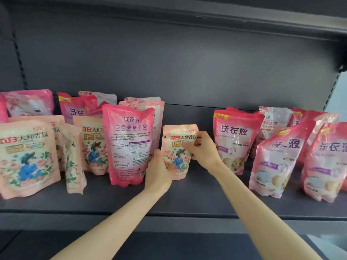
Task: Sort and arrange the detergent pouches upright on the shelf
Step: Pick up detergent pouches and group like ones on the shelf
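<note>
Now upright on matte dark shelf [187, 199]: small glossy, crinkled peach pouch [176, 141], gripped low by left hand [159, 171], pinched higher by right hand [203, 149].

I hold a small flowered pouch [178, 151], pale pink, upright on the dark shelf [187, 199]. My left hand [159, 166] grips its lower left edge and my right hand [202, 149] pinches its upper right edge. Just left of it a taller deep-pink pouch [129, 145] stands back outward. Further left stand pale flowered pouches [28, 156] and an edge-on pouch [73, 158]. On the right are pink-and-white pouches [234, 139], the front ones leaning.
</note>
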A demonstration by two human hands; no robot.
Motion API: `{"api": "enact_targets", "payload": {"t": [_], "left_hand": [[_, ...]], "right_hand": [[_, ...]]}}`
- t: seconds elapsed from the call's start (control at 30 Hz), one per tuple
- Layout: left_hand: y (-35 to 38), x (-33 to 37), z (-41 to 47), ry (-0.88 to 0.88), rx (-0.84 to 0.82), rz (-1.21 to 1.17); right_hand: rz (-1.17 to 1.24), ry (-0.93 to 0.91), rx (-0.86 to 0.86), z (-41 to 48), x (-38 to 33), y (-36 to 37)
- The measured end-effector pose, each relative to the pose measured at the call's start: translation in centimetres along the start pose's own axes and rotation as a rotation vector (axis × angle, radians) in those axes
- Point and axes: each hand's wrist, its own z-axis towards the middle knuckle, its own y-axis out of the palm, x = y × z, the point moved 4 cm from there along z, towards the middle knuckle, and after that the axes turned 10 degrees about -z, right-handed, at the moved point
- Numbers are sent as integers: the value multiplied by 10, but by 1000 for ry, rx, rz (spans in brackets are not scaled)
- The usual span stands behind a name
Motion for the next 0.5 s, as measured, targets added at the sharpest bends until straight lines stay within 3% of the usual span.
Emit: {"api": "enact_targets", "payload": {"t": [0.27, 0.5], "left_hand": [[-20, -6, -12, 10, 18, -23], [-30, -2, -18, 54, -63, 127]], "right_hand": [[-83, -67, -210, -13, -14, 7], [-192, -102, -241, -18, -15, 5]]}}
